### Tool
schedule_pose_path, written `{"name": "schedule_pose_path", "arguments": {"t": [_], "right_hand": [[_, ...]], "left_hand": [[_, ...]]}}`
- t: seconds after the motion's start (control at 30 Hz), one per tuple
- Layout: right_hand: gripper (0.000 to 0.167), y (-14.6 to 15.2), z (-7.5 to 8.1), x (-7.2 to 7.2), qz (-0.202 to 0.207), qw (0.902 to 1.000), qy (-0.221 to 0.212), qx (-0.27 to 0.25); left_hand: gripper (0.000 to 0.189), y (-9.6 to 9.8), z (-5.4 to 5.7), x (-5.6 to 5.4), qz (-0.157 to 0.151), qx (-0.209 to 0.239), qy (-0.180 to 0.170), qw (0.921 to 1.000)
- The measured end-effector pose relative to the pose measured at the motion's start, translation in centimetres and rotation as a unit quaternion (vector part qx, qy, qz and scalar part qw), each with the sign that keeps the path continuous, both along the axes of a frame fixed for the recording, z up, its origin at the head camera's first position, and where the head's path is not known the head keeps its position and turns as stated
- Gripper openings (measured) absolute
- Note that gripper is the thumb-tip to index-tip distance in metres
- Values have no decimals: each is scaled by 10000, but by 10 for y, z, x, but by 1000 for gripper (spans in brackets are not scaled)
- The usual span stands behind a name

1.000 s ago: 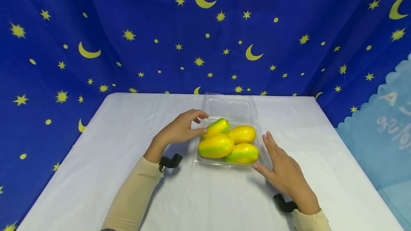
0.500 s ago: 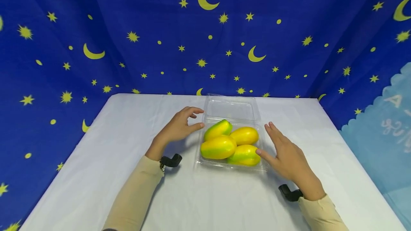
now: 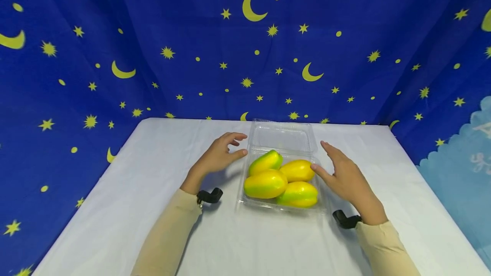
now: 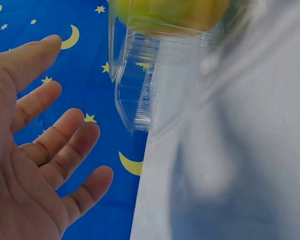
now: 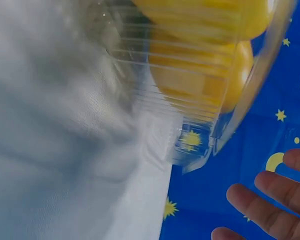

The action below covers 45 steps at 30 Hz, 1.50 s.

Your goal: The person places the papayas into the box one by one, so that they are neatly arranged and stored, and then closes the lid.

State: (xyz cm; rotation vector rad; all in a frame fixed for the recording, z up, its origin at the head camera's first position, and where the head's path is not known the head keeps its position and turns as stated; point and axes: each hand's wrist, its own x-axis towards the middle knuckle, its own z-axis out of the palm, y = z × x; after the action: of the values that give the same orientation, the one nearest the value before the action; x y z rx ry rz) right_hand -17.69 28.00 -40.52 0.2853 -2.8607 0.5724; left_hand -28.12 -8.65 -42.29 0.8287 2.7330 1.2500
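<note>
In the head view, a clear plastic clamshell container (image 3: 255, 203) stands on the white table (image 3: 230, 242), right of centre and towards the far edge, its lid (image 3: 281, 137) folded back to that edge. Four glossy papaya-like fruits lie in its base: rear-left (image 3: 265, 162), rear-right (image 3: 297, 170), front-left (image 3: 265, 183) and front-right (image 3: 298, 195). Their layout is unchanged over the last second. What has shifted is the hands. The left hand (image 3: 219, 153), whose thumb reached over the rear-left fruit a second ago, is now just outside the base's left edge, its thumb and fingers apart. The right hand (image 3: 347, 178) has slid from the front-right corner towards the rear-right one; its thumb is parted from its fingers, the tip appearing beside the rear-right fruit, contact unclear.

In the left wrist view, the left fingers (image 4: 60, 132) are loosely spread and hold nothing, apart from the container's wall.

In the right wrist view, the right fingers (image 5: 282, 190) are also spaced out and hold nothing, with two fruits seen through the ribbed wall.

As I judge it, the fruits are released and settled, while the lid is not yet over them.
</note>
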Motion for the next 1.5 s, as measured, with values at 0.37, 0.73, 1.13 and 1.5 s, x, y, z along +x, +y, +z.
{"name": "schedule_pose_path", "arguments": {"t": [0.37, 0.73, 1.13, 1.5], "right_hand": [[81, 11, -13, -23, 63, 9997, -194, -115], [80, 21, -27, -40, 91, 9973, -536, -492], [72, 25, -37, -46, 251, 9900, -941, -1025], [70, 25, -44, -50, 387, 9876, -986, -1158]], "left_hand": [[50, 4, -7, -23, 163, 346, -243, 9990], [50, 10, -12, -36, 149, 555, -511, 9970], [57, 20, -23, -38, -270, 343, -819, 9957], [57, 21, -25, -36, -296, 426, -982, 9938]]}}
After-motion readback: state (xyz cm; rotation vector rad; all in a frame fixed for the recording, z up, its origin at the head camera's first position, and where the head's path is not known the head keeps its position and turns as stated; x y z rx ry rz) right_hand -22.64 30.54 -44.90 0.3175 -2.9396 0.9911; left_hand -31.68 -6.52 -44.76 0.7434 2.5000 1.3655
